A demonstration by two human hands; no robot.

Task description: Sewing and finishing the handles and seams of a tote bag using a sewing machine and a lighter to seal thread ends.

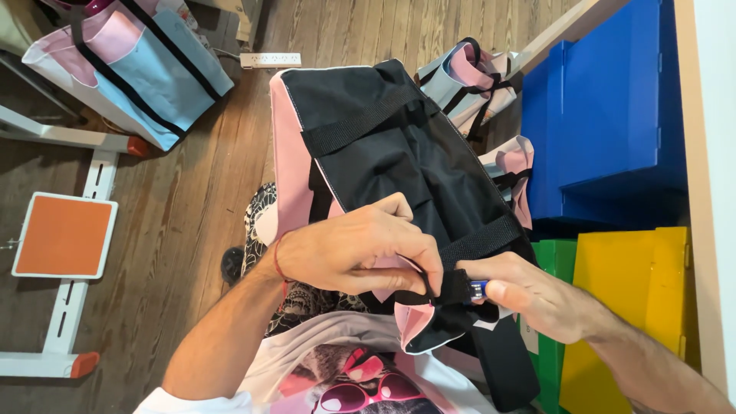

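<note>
Leftmost, the left hand [360,249] is closed, pinching the near edge of a black and pink tote bag [383,146] that lies over the person's lap and stretches away from both hands. Just right, the right hand [537,295] grips a small blue lighter [477,289] against the bag's black strap [479,244].

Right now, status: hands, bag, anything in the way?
Left hand pinching the bag by its strap end. Right hand holds a small blue item against the strap. Bag on lap; nothing blocking.
</note>
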